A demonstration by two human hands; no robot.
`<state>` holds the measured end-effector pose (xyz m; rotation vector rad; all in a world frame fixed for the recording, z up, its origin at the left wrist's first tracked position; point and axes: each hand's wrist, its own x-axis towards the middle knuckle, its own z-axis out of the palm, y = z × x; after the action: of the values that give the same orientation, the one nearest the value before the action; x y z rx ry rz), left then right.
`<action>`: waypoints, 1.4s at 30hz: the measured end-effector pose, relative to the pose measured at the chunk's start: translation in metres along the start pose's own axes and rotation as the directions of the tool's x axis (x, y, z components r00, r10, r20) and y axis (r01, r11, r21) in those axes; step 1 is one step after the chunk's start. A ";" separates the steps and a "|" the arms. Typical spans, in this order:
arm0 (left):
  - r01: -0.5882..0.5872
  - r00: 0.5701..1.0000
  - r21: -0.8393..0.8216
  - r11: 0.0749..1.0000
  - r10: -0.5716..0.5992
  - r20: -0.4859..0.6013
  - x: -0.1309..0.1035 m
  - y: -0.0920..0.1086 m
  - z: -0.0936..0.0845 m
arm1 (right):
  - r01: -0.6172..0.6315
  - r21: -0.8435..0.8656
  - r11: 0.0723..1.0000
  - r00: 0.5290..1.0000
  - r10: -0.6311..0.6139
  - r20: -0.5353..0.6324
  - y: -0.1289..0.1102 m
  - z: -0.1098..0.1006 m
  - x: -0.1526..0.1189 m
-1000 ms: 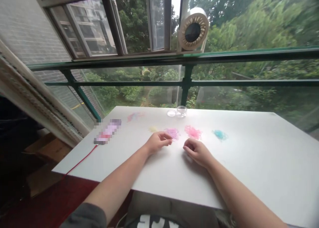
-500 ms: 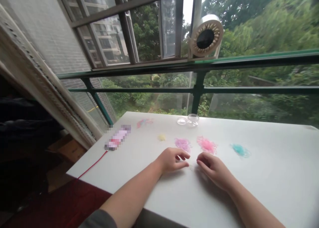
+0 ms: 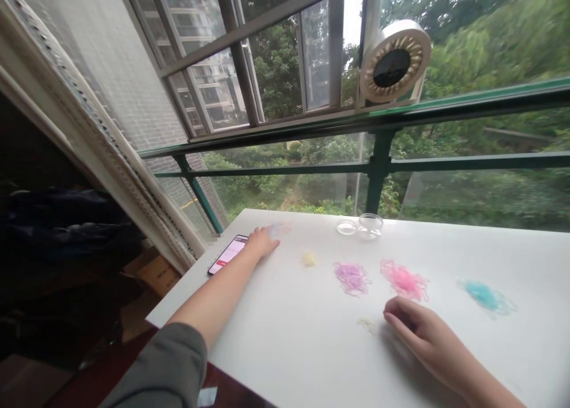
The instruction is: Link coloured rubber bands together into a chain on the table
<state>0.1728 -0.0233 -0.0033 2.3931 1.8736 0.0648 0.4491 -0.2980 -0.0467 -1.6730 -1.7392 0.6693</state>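
At the table's far left, my left hand (image 3: pixel 262 242) reaches over the near edge of a loose pile of pale pink and blue bands (image 3: pixel 281 227). Its thumb is spread from the fingers, and I see nothing held. My right hand (image 3: pixel 416 328) rests on the white table with its fingers curled and thumb close to the index finger; whatever may be between them is hidden. Just left of it lie a few pale yellow bands (image 3: pixel 367 324). Beyond that hand is a heap of pink bands (image 3: pixel 405 279), with purple bands (image 3: pixel 351 278) to the left.
A phone (image 3: pixel 228 255) lies partly under my left forearm. A small yellow heap (image 3: pixel 309 258) and teal bands (image 3: pixel 485 296) lie on the white table (image 3: pixel 303 331). A clear round container (image 3: pixel 370 227) and its lid (image 3: pixel 347 227) stand near the back edge. A round fan (image 3: pixel 394 63) sits by the window.
My left hand has moved from the middle to the mixed bands at the far left. My right hand stays by the pale yellow bands, still curled. The view has shifted a little.
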 end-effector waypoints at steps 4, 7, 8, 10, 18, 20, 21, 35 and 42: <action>0.023 0.999 0.064 0.998 -0.021 -0.043 0.015 0.004 0.004 | 0.002 0.004 1.000 1.000 -0.002 -0.011 -0.005 -0.001 -0.001; 0.003 0.999 0.066 0.998 0.000 -0.041 0.024 0.008 0.005 | -0.002 0.012 1.000 1.000 0.003 -0.023 -0.006 0.000 -0.001; -0.008 0.999 0.064 0.998 0.010 -0.039 0.027 0.009 0.004 | -0.003 0.013 1.000 1.000 0.003 -0.021 -0.006 0.000 -0.001; -0.028 0.999 0.055 0.998 0.030 -0.036 0.031 0.009 0.004 | -0.002 0.013 1.000 1.000 0.002 -0.014 -0.006 0.000 -0.001; -0.051 0.997 -0.012 0.999 0.050 -0.061 0.038 0.005 0.003 | 0.008 0.029 1.000 0.999 -0.007 -0.038 -0.008 0.000 -0.001; -0.041 0.997 -0.034 0.999 0.038 -0.072 0.038 0.002 0.002 | 0.009 0.032 0.999 0.999 -0.008 -0.050 -0.008 0.000 -0.001; -0.034 0.996 -0.046 0.998 0.031 -0.079 0.039 0.000 0.001 | 0.009 0.030 1.000 0.998 -0.007 -0.055 -0.008 0.000 -0.001; -0.181 0.971 -0.248 0.952 0.134 -0.196 0.007 -0.011 -0.044 | 0.036 -0.032 0.999 0.998 -0.038 -0.059 -0.010 -0.002 0.000; -0.493 0.839 -0.480 0.726 0.543 -0.040 -0.082 0.060 -0.003 | 0.041 -0.108 0.993 0.993 -0.053 -0.108 -0.014 0.000 0.002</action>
<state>0.2104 -0.1165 0.0087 2.4046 0.9283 0.3868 0.4397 -0.2966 -0.0357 -1.7004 -1.7562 0.4615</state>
